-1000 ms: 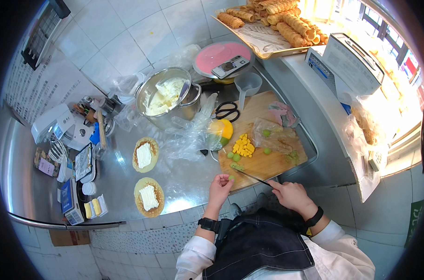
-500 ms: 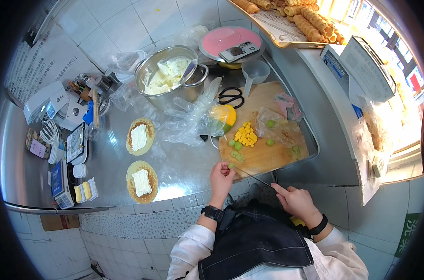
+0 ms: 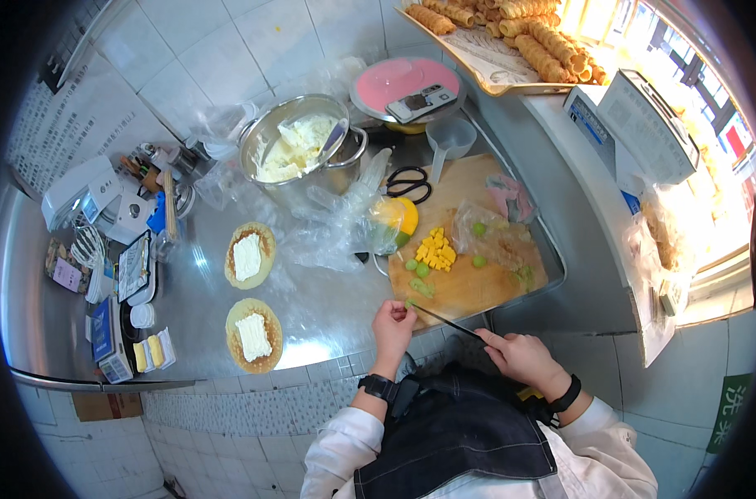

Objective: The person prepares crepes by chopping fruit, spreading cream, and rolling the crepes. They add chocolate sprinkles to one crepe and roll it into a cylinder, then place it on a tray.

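At the near left corner of the wooden cutting board (image 3: 465, 295), my left hand (image 3: 392, 324) pinches a green grape (image 3: 410, 305) in its fingertips. My right hand (image 3: 521, 358) is closed round the handle of a thin knife (image 3: 446, 321), whose tip reaches to the grape. Farther up the board are diced yellow mango (image 3: 435, 250), several whole grapes (image 3: 423, 270) and flattened green pieces (image 3: 422, 288). A cut mango (image 3: 405, 218) lies partly under clear plastic at the board's left edge. Two round pancakes (image 3: 265, 358), each topped with white cream (image 3: 254, 336), rest on the steel counter to the left.
Behind stands a steel pot (image 3: 303, 108) of cream with a spatula. Black-handled scissors (image 3: 408, 185), a plastic measuring cup (image 3: 451, 137), a pink-lidded bowl (image 3: 386, 79) with a phone (image 3: 421, 101), and crumpled plastic (image 3: 332, 220) surround the board. Pastry rolls (image 3: 544, 54) fill a tray at far right.
The view has shifted slightly, so the counter sits a little differently in it. Both hands keep their grip on the grape and the knife at the board's near edge.
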Action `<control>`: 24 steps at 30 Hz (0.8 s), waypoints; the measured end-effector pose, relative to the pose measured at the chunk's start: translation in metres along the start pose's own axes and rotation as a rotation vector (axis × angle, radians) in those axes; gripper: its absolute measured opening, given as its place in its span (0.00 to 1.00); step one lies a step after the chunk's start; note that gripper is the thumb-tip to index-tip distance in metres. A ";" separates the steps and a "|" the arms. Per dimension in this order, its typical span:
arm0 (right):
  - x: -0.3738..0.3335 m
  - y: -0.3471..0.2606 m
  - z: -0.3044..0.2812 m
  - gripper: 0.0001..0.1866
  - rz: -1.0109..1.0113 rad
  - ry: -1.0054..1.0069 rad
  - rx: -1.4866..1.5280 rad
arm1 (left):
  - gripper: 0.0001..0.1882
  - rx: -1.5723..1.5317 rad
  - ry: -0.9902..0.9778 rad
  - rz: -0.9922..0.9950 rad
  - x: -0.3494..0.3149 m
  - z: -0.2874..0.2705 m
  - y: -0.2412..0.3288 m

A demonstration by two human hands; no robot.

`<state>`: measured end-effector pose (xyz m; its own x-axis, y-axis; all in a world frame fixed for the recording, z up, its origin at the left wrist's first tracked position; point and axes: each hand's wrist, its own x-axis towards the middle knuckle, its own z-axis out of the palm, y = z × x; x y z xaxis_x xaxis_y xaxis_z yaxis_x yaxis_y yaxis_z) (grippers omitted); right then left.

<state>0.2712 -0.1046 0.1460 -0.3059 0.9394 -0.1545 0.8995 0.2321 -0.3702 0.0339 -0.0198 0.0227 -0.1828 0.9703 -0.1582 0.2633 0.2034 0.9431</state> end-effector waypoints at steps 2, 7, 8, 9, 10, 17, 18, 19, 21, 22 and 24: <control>0.004 0.001 0.001 0.19 -0.001 -0.015 -0.010 | 0.09 -0.023 0.000 0.005 -0.001 0.000 0.002; 0.015 -0.009 0.009 0.19 -0.011 -0.057 -0.043 | 0.09 0.000 0.011 -0.007 -0.004 0.000 0.006; 0.017 -0.010 0.009 0.19 -0.009 -0.060 -0.057 | 0.09 0.004 0.017 -0.003 -0.004 0.000 0.007; 0.018 -0.009 0.009 0.19 0.006 -0.083 -0.041 | 0.09 0.008 0.023 0.003 -0.003 0.000 0.007; 0.017 -0.007 0.007 0.19 0.024 -0.104 -0.031 | 0.09 0.014 0.015 -0.001 -0.003 -0.001 0.007; 0.005 0.023 0.004 0.18 0.172 -0.177 0.541 | 0.10 -0.001 -0.025 -0.004 -0.003 -0.005 0.003; 0.001 0.023 0.007 0.18 0.225 -0.200 0.556 | 0.10 -0.009 -0.022 -0.008 -0.005 -0.006 0.002; -0.001 0.023 0.008 0.18 0.189 -0.164 0.544 | 0.11 0.012 -0.028 -0.001 -0.005 -0.007 0.001; -0.003 0.021 0.010 0.18 0.226 -0.179 0.489 | 0.13 0.060 -0.026 -0.002 -0.006 -0.008 0.000; -0.003 0.020 0.009 0.18 0.235 -0.154 0.451 | 0.14 0.082 -0.034 0.042 -0.006 -0.008 0.000; -0.003 0.017 0.006 0.17 0.244 -0.118 0.391 | 0.15 0.135 -0.040 0.058 -0.007 -0.009 0.000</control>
<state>0.2856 -0.1050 0.1349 -0.1535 0.9145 -0.3742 0.7719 -0.1255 -0.6233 0.0270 -0.0280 0.0269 -0.1265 0.9849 -0.1186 0.3977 0.1599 0.9035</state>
